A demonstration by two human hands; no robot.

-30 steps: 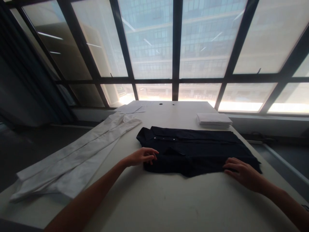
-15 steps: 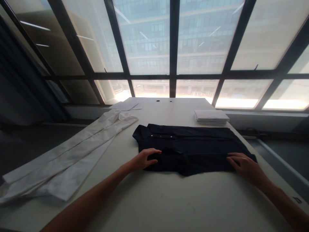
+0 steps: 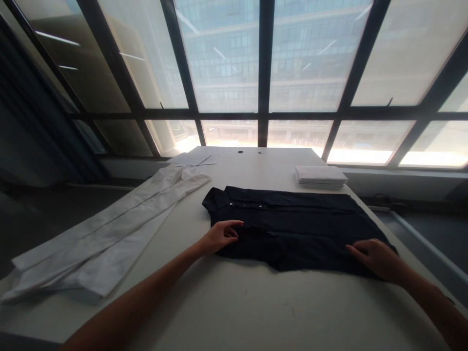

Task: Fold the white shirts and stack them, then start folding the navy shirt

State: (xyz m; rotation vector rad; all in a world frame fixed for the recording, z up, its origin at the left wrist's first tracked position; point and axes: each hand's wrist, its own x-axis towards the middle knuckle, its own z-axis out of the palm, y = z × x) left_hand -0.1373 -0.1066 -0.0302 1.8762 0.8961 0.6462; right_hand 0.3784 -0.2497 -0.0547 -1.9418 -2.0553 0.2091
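A dark navy button-up shirt lies folded lengthwise on the white table, its collar to the left and a few pale buttons showing. My left hand is at the shirt's left near side, below the collar. Its index finger stretches out over the cloth and the others bend below, with a gap between. At the right near end, my right hand has its thumb and fingers closed together on the shirt's cloth. The exact fold under those fingertips is hidden.
A white garment is spread along the left side of the table. A folded white stack sits at the back right. Sheets of paper lie at the back left, before large windows.
My right hand has come nearer to me, and the shirt's near right edge has shifted the same way. My left hand has risen slightly, its lower fingers more curled.
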